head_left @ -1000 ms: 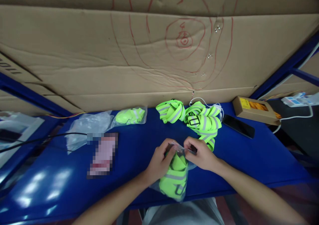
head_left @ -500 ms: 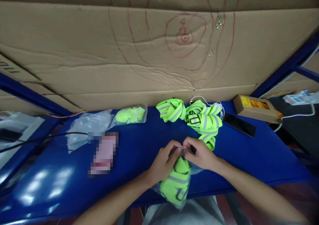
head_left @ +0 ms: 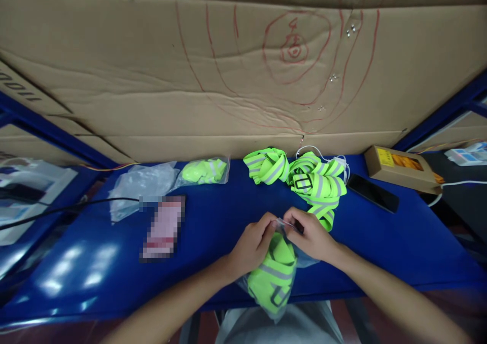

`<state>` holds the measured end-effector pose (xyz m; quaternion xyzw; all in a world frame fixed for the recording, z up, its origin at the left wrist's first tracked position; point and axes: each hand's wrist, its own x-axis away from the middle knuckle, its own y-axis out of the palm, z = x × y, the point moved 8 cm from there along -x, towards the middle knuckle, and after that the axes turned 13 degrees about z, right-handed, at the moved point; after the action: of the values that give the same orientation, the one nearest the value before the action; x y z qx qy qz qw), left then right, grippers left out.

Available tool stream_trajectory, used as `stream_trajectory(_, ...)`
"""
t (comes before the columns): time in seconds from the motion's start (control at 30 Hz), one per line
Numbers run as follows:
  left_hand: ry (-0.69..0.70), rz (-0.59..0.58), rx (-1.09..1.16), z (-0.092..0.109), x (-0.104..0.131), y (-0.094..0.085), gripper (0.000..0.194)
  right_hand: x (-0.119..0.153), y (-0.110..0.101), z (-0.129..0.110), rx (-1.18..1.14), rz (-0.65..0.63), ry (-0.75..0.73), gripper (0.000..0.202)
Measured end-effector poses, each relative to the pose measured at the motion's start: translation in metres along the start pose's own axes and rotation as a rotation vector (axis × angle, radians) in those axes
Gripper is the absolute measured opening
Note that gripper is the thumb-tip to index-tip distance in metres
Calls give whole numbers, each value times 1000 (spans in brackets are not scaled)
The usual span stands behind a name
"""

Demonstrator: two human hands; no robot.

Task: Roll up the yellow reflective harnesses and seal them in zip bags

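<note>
At the front edge of the blue table, a clear plastic bag [head_left: 274, 307] hangs from my hands with a neon yellow-green reflective belt [head_left: 272, 278] inside, its dark buckle showing. My left hand [head_left: 254, 242] pinches the bag's top edge from the left. Close beside it, my right hand [head_left: 310, 235] is closed on the same edge from the right. Behind my hands lie two bundles of the same grey-striped webbing: a left bundle [head_left: 266, 165] and a right bundle [head_left: 319, 184] with a black buckle and a loose end trailing forward.
On the blue table [head_left: 213, 222], a bagged belt [head_left: 203, 171] and clear plastic bags [head_left: 142, 181] lie back left. A pixelated phone-shaped object [head_left: 164, 227] rests nearer, beside a black cable. A black phone [head_left: 373, 193] and a cardboard box [head_left: 403, 169] are at right. A cardboard wall [head_left: 133, 70] stands behind.
The view has shifted slightly, so the table's things appear a little farther right. Both hands keep their pinch on the bag's top edge, with the belt still inside.
</note>
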<state>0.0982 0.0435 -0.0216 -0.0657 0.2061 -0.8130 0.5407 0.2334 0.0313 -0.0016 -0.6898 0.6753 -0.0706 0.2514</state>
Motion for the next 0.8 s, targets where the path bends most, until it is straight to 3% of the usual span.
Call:
stream_trajectory(0.57,32,-45,-7,-1,1,9,31,5,9,8,-33,-11,36,13)
stream_trajectory(0.7,-5,-92,16,0,0,9,35,5,7,6,-13,-16,25,16)
stream_trajectory(0.8,-63,-183,65,0,1,9,41,1,-7,6,-36,37,52,15)
